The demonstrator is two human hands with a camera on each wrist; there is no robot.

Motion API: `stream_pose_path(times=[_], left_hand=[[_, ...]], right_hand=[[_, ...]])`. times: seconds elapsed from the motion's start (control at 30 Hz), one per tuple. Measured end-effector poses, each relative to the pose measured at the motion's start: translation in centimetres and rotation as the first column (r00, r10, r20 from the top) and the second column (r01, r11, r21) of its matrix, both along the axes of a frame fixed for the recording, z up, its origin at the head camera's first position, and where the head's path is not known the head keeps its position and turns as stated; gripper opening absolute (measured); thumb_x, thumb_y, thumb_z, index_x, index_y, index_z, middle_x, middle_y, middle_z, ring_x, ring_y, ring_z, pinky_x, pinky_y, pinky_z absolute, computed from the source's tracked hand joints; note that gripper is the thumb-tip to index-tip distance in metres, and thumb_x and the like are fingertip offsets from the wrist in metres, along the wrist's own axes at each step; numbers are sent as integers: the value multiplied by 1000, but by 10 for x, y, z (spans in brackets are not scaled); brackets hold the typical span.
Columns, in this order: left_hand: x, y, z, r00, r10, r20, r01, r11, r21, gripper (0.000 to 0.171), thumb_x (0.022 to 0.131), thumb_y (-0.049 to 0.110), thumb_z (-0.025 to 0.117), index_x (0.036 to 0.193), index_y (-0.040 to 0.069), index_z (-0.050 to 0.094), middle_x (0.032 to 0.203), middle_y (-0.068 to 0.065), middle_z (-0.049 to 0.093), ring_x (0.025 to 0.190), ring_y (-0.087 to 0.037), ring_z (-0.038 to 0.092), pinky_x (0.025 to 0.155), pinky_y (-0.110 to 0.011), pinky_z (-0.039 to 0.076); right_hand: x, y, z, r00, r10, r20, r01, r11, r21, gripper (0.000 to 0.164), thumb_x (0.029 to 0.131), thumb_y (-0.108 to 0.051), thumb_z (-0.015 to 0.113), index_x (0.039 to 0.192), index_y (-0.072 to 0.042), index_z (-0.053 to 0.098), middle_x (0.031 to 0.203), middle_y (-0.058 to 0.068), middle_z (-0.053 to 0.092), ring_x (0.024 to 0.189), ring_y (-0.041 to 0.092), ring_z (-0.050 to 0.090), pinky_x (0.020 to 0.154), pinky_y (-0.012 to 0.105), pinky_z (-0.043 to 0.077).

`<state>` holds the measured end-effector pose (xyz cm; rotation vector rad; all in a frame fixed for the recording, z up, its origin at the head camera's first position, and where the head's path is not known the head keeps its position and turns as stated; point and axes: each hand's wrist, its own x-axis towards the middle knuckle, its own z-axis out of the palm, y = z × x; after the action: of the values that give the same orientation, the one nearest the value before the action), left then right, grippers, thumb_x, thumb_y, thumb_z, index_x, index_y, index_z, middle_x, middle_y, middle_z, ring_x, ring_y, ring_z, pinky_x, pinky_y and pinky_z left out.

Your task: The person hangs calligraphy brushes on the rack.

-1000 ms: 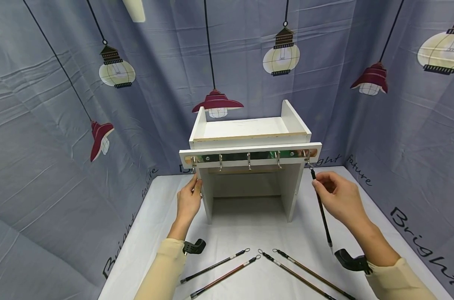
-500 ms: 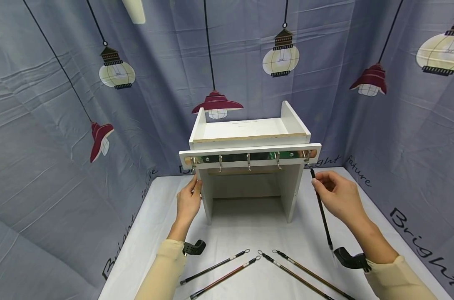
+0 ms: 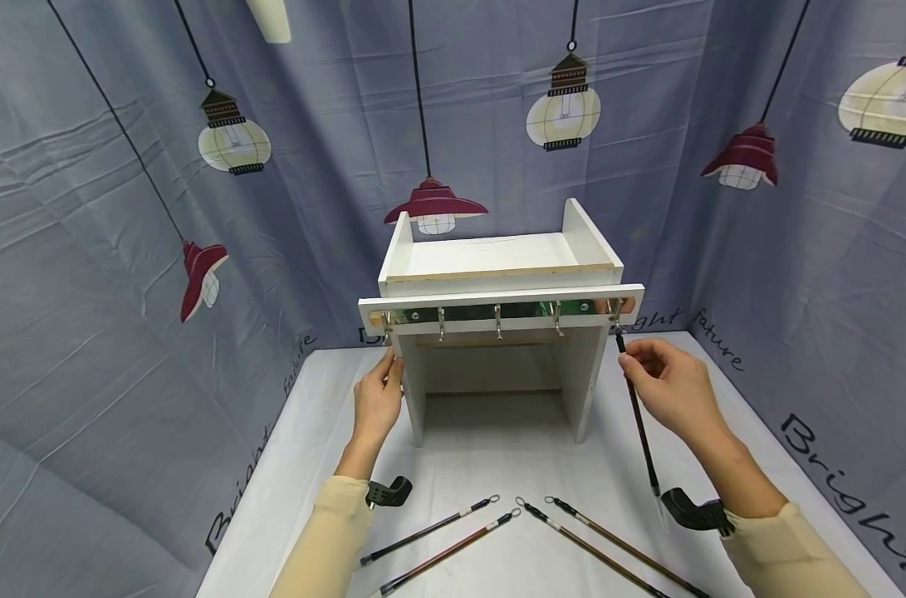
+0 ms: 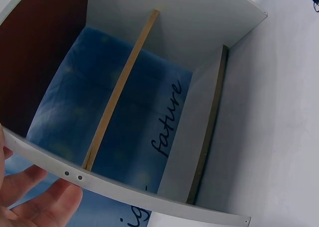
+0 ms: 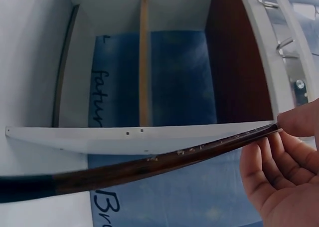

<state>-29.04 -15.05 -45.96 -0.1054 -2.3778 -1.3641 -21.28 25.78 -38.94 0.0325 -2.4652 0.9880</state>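
A white wooden shelf [image 3: 497, 282] carries a hook rail [image 3: 497, 311] across its front. On the left, my left hand [image 3: 378, 400] holds the edge of the shelf's side panel [image 4: 119, 189], fingers along its outer face. My right hand [image 3: 673, 390] pinches a dark-handled calligraphy brush [image 3: 639, 423] near its upper end, bristles downward. The brush's top is at the rightmost hook [image 3: 615, 314]; whether its loop sits on that hook I cannot tell. Carved marks show on its brown handle [image 5: 164, 162] in the right wrist view.
Several more brushes with end loops lie on the white tabletop, among them a black one [image 3: 430, 531] and a reddish one [image 3: 453, 551] at left, and brown ones [image 3: 595, 548] at right. Grey-blue curtains [image 3: 310, 208] stand behind and on both sides.
My right hand has shifted slightly left, bringing the brush a little further under the rightmost hook. The left hand stays on the side panel.
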Motion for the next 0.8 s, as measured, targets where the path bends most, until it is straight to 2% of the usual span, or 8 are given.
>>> stream_pose_path(times=[0.23,0.53,0.8], left_hand=[[0,1,2,1000,-4,1,4,1000,-1,57,107,51,47,152,16,53,137,-16,67,83,-29,77,68,-40,61],[1,1,1,1000,-2,6,2,1000,5,55,108,48,48,152,14,53,135,-16,68,80,-28,77,64,-33,58],[1,1,2,1000,-2,15,2,1000,7,56,108,48,48,152,14,53,137,-17,67,87,-30,77,70,-40,62]], right_hand=[[-11,-3,-8,1000,-4,-5,4,1000,-9,20,101,-20,66,110,-3,70,93,13,72,75,14,58,59,20,46],[-20,-7,-13,1000,7,-3,-7,1000,-23,23,101,-19,66,113,0,68,102,20,72,88,30,68,64,16,47],[-23,-10,-14,1000,2,3,-2,1000,-26,23,101,-19,65,114,0,66,103,21,72,90,33,69,66,18,48]])
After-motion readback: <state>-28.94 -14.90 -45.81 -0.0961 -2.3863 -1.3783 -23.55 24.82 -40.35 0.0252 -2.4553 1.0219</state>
